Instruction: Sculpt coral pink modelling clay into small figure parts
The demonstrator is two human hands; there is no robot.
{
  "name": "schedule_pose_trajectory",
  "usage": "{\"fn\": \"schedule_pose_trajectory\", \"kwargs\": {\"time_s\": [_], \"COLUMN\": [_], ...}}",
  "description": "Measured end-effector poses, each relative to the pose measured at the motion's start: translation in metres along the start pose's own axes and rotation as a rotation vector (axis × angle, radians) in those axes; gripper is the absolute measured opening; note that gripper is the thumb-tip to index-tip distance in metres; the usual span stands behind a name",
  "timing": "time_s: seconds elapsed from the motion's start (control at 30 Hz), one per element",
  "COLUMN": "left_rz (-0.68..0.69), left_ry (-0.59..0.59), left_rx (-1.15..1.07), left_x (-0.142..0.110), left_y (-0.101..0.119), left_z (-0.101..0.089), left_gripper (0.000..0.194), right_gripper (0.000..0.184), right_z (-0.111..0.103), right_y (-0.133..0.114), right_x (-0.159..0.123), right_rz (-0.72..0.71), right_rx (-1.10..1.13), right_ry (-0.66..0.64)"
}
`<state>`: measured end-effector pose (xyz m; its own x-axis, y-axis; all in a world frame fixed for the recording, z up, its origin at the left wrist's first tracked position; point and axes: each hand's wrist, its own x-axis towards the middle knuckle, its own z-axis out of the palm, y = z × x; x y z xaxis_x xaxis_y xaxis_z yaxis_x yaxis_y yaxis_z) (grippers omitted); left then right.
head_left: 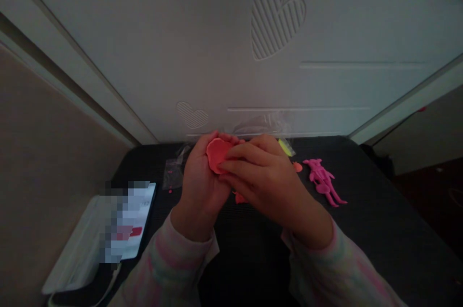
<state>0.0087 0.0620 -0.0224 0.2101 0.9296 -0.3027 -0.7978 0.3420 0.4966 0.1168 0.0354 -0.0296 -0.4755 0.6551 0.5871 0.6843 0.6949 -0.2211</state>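
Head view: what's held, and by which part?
A shallow red bowl-shaped piece: the left hand cups it from below; the right hand has its fingertips on the right-side rim.

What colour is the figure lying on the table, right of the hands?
The figure is bright pink wherever it shows; best seen in the head view.

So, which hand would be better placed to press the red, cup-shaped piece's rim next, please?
Probably the right hand: its fingertips are at the red, cup-shaped piece, while the left hand cradles it.
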Motion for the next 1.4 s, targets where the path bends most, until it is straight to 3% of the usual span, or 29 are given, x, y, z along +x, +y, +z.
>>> {"fn": "schedule_pose_trajectory", "kwargs": {"time_s": [0.33, 0.67, 0.87, 1.13, 1.4], "left_rz": [0.056, 0.279, 0.460, 0.527, 0.488], "left_ry": [-0.057, -0.063, -0.101, -0.183, -0.199], "left_rx": [0.114, 0.190, 0.362, 0.435, 0.385], "left_x": [-0.004, -0.005, -0.009, -0.012, -0.011], "left_y": [0.001, -0.007, -0.013, -0.014, -0.012], "left_z": [-0.004, -0.006, -0.007, -0.006, -0.006], "left_gripper": [0.038, 0.039, 0.035, 0.036, 0.036], "right_gripper": [0.010, 0.011, 0.013, 0.012, 0.006], "right_z": [-0.007, -0.001, -0.001, -0.004, -0.007], "right_y": [0.002, -0.003, -0.007, -0.008, -0.012], "right_x": [0.002, 0.002, 0.003, 0.003, 0.002], "right_rz": [0.128, 0.199, 0.277, 0.478, 0.456], "right_rx": [0.336, 0.480, 0.528, 0.911, 0.726], "right_ry": [0.082, 0.063, 0.109, 0.049, 0.059]}}
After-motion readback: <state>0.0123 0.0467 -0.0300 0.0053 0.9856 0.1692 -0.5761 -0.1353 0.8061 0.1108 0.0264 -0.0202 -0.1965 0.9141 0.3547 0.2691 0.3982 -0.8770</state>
